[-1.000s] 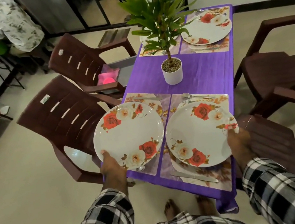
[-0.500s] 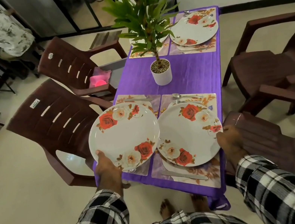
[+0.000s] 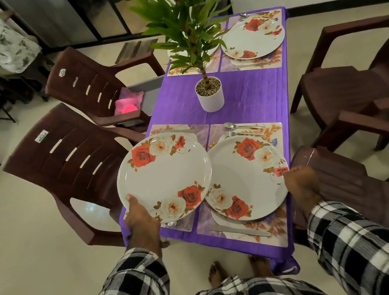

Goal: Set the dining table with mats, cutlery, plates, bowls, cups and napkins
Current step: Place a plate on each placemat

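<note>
Now both hands are clamped on plates; your left hand [image 3: 140, 219] holds its plate [image 3: 164, 177] above the left mat [image 3: 177, 130], right hand [image 3: 298, 184] w/ its plate [image 3: 245, 177] over the right mat [image 3: 267, 228].

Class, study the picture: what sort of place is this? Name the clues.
Probably a home dining area: a table under a purple cloth laid with floral plates, brown plastic armchairs around it, a potted plant as centrepiece.

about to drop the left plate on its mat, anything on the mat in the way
Nothing visible blocks it. The plate in the left hand hangs over the near left mat. A knife lies along the mat's far edge, and a spoon tip peeks out below the plate. The mat's middle is hidden.
</note>
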Motion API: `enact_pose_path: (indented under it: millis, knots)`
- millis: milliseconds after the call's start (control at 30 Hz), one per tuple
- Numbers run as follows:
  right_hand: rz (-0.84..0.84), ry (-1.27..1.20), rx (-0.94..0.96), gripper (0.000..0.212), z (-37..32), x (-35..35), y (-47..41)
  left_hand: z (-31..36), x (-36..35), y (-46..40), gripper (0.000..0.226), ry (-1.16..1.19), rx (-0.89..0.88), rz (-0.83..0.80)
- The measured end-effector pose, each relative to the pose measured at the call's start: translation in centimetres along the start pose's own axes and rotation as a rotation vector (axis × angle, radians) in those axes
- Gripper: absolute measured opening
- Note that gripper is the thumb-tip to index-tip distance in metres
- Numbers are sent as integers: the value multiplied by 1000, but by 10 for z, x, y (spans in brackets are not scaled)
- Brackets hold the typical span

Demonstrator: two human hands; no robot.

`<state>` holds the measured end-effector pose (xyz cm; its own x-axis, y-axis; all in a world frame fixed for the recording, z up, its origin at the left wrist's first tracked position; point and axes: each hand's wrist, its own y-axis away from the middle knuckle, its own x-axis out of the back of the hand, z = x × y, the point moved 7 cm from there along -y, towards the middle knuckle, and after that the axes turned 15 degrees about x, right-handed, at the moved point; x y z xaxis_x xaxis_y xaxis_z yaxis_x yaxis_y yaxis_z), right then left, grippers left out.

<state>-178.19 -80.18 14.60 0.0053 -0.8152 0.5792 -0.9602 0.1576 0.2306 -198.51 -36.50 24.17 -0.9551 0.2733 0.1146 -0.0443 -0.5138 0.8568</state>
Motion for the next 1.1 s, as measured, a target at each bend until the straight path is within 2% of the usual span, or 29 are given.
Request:
enact_pose_path:
  millis: [133, 233, 333, 433, 600, 733, 833, 900, 967, 1033, 1100]
  knots:
    - [-51, 24, -77, 26, 17, -5, -1, 2, -4, 4, 48, 68, -20, -6]
    - [21, 104, -3, 27, 9, -1, 3, 2, -5, 11, 53, 55, -24, -4]
    - [34, 79, -25, 12, 1, 2, 2, 2, -2, 15, 53, 22, -28, 18]
    - [35, 70, -18, 7, 1, 0, -9, 2, 0, 15, 49, 17, -12, 12]
    - [70, 196, 26, 20, 1, -1, -2, 4, 5, 19, 51, 9, -13, 11]
    - [137, 371, 71, 37, -26, -4, 17, 8, 9, 9, 38, -41, -10, -1]
    - [-32, 115, 224, 30, -60, -41, 26, 5, 11, -8, 42, -67, 16, -57]
    - [-235, -133, 209, 45, -81, -75, 40, 3, 14, -16, 52, -100, 24, -94]
    - [-440, -300, 150, 51, -107, -108, 61, 5, 21, -25, 55, -142, 50, -101]
    - [-589, -312, 163, 42, -126, -136, 78, 17, 28, -31, 42, -162, 31, -118]
    - [-660, -301, 174, 22, -136, -159, 88, 38, 36, -43, 39, -178, -31, -109]
